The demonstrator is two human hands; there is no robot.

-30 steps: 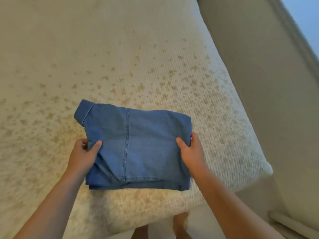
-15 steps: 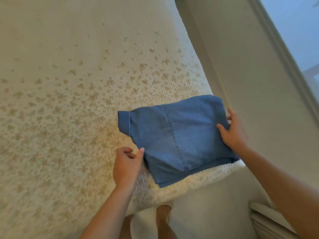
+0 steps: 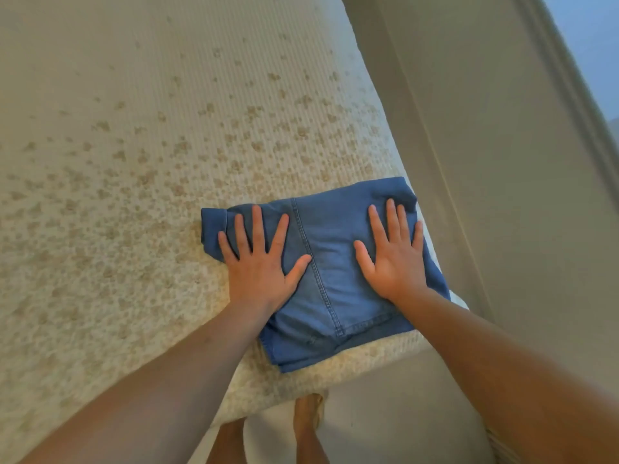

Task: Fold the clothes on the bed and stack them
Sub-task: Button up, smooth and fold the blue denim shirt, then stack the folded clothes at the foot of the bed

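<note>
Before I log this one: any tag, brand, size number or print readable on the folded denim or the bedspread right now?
None. The folded blue denim garment shows only seams and stitching, no tag or label in view.
The bedspread carries a tan speckled pattern, no lettering.
Both hands, left and right, lie flat on the denim and may cover a small part of it.

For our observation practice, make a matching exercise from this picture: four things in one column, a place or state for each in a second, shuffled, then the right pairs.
1 folded denim garment
2 left hand
3 right hand
4 bedspread

a cream, speckled tan
b flat on the garment's window side
c at the bed's corner
d flat by the cuffed end

Pairs: 1-c, 2-d, 3-b, 4-a
</note>
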